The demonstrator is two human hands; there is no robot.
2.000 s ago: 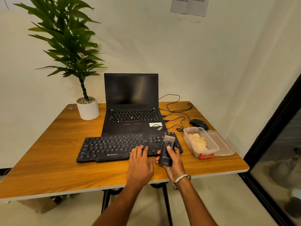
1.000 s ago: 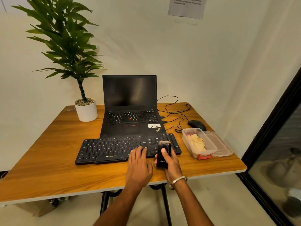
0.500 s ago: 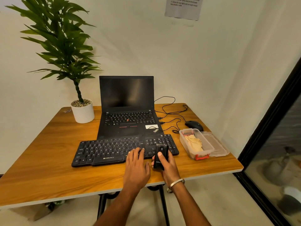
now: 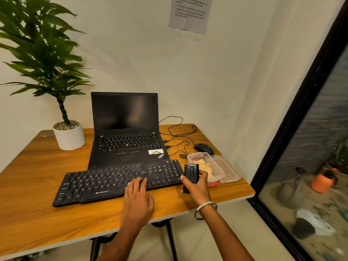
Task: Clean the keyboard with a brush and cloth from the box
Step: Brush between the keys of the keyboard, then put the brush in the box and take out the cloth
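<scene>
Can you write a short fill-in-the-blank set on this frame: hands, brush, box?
1. The right hand holds the black ____ just past the keyboard's right end.
2. The left hand rests with straight fingers on the ____.
3. The clear box holds a crumpled ____.
4. The box's lid lies on the table at the box's ____ side.

Missing words: brush; keyboard; cloth; right

"ZEBRONICS" printed in white on front edge of black keyboard (image 4: pixel 120 182). "ThinkPad" logo on palm rest corner of laptop (image 4: pixel 126 140). Printed lines on paper notice (image 4: pixel 190 14) on wall, too blurred to read.
</scene>
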